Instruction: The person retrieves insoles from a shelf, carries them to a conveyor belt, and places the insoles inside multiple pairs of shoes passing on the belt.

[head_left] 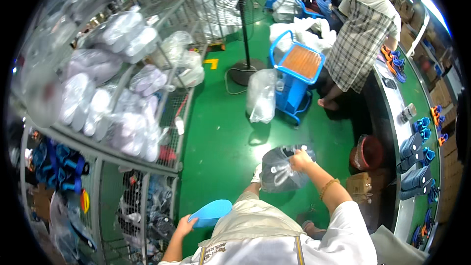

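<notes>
Blue insole (210, 213) sits pinched in your left hand (184, 226), low beside the wire rack (142, 167). Your right hand (300, 160) grips a clear plastic bag (278, 171) over the green floor (221, 137).

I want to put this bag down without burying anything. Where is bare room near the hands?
Bare green floor lies open between the wire rack on the left and the blue cart. The right hand holds a clear plastic bag; the left hand holds a blue insole. The rack and the conveyor table are crowded.
</notes>
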Demonstrator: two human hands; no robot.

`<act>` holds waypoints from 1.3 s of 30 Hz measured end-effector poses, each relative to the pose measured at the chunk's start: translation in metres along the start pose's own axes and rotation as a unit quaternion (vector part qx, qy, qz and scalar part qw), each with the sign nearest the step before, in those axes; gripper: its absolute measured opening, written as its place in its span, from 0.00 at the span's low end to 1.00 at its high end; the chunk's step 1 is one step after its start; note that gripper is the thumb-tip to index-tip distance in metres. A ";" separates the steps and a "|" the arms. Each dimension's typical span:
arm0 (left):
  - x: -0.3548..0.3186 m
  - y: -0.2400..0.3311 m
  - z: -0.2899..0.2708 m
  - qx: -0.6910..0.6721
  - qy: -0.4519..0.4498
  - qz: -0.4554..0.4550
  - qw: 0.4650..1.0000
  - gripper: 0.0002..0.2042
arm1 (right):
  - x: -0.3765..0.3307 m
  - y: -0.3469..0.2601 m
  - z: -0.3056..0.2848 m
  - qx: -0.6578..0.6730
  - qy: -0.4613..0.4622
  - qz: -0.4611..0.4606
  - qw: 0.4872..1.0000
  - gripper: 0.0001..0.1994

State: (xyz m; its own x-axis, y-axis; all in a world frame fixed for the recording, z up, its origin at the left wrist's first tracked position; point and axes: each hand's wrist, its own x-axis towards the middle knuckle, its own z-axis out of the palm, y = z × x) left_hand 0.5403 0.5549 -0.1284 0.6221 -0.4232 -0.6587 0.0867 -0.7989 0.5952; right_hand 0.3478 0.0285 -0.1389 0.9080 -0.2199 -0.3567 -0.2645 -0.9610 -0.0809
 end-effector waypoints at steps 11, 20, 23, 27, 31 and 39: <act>0.225 0.210 0.093 -0.118 0.102 -0.051 0.986 0.11 | 0.135 0.202 0.062 0.049 -0.065 0.147 0.986 0.08; 0.323 0.474 0.171 0.038 -0.022 0.093 0.995 0.11 | 0.141 0.278 0.018 0.319 0.036 0.221 0.921 0.16; 0.323 0.571 0.235 0.226 -0.056 0.205 0.951 0.10 | 0.089 0.280 0.011 0.492 0.050 0.185 0.849 0.17; 0.292 0.688 0.358 0.185 -0.137 0.444 0.866 0.09 | 0.015 0.320 -0.009 0.825 0.141 0.236 0.493 0.24; 0.228 0.785 0.489 0.175 -0.176 0.661 0.708 0.19 | -0.077 0.446 -0.060 0.937 0.246 0.208 0.136 0.22; 0.131 0.918 0.683 0.176 -0.317 0.874 0.323 0.24 | -0.268 0.570 -0.120 0.804 0.567 0.179 0.028 0.27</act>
State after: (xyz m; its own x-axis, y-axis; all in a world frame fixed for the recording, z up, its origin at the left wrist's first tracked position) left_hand 0.1700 -0.5262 0.0175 -0.8129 -0.2727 0.5146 -0.1296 0.9461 0.2967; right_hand -0.0079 -0.4808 0.0223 -0.0603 -0.9068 -0.4173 0.8320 0.1853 -0.5229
